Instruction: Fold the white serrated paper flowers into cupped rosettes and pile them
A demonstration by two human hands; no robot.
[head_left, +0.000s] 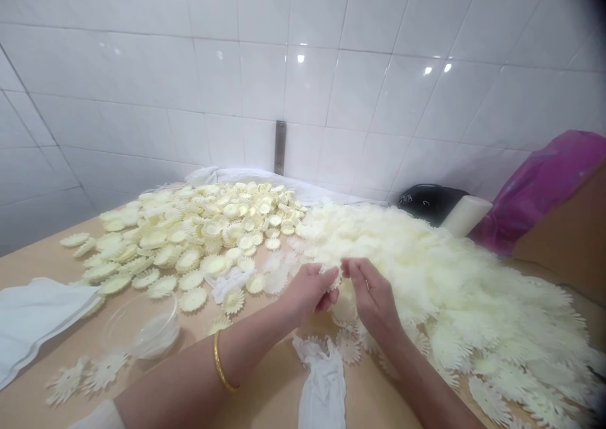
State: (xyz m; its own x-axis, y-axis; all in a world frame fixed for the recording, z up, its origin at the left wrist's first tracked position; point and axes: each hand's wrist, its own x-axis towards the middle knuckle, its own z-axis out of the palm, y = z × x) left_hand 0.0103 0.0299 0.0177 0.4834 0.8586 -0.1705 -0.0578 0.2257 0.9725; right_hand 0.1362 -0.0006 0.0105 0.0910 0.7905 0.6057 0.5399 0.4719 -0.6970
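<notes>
My left hand (312, 290), with a gold bangle on its wrist, is closed on a pale yellow scalloped petal piece (335, 279), held between thumb and fingers. Right beside it, my right hand (372, 293) is closed in a pinch at the piece's edge; what its fingertips hold is too small to make out. Under and between the hands lie loose flat petal cutouts (349, 346) with notched rims. A crumpled white cloth (322, 385) lies just in front of my hands.
Cupped petal pieces (189, 227) are heaped at left, flat cutouts (454, 290) at right. A clear bowl (173, 322) with whitish paste and a folded white cloth (38, 322) stand left. Behind are a black object (428, 200), a pale cylinder (466, 216), a purple bag (544, 176) and a tiled wall.
</notes>
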